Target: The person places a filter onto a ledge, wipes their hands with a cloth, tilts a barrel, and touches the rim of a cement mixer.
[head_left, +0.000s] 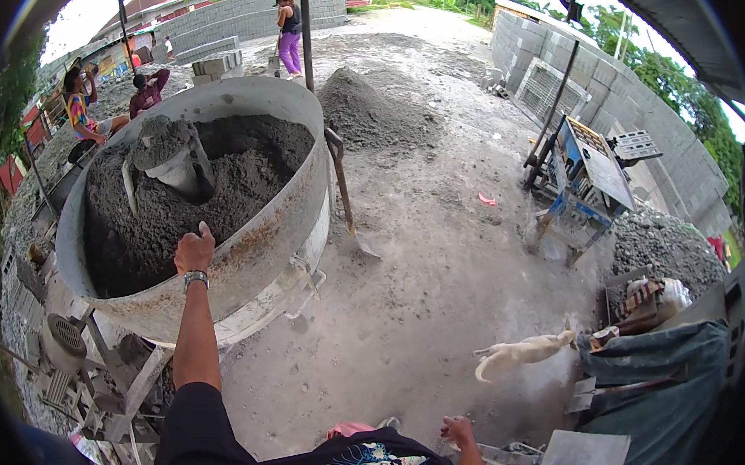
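Observation:
My left hand (194, 250) reaches to the near rim of a big round metal mixer drum (258, 244). Its fingers are curled closed over the drum's inner side; what lies in them, if anything, is hidden. Dark grey damp mix (240, 155) fills much of the drum. In its middle stands a metal hub (177, 168) caked with the same mix, with curved arms coming off it. My right hand (458, 432) hangs low beside my body, fingers loosely curled, with nothing visible in it.
A shovel (346, 191) leans against the drum's right side. Beyond rises a grey heap (373, 109). To the right stand a blue-framed machine (587, 177) and stacked hollow blocks (620, 98). A pale dog (525, 351) is near a dark tarp (654, 369). Several people are farther off.

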The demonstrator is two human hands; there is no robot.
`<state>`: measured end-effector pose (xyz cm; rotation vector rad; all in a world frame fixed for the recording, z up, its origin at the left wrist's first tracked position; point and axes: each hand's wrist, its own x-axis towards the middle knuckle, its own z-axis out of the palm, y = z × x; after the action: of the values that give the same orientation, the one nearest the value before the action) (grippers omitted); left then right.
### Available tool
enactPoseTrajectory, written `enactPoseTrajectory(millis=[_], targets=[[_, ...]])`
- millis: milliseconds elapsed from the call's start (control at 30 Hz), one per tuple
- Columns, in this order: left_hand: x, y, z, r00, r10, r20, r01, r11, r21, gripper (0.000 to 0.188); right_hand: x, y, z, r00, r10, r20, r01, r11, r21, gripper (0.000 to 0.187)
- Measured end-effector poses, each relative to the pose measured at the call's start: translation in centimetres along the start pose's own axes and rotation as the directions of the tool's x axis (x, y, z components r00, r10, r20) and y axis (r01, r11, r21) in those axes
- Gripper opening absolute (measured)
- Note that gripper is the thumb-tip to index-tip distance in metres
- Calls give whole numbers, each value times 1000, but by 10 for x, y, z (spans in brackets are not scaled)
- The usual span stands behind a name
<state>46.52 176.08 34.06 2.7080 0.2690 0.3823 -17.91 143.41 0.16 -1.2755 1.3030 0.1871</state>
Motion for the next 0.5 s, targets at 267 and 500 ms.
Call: enactPoseTrajectory(millis=[267, 500], targets=[[-8, 10, 4, 995, 8, -95, -19, 993, -116, 55, 9, -21, 22, 987, 35, 156, -28, 998, -48, 36], [-18, 0, -10, 992, -19, -124, -19, 955, -297, 46, 19, -98, 63, 973, 36, 230, 30, 959, -281, 34]])
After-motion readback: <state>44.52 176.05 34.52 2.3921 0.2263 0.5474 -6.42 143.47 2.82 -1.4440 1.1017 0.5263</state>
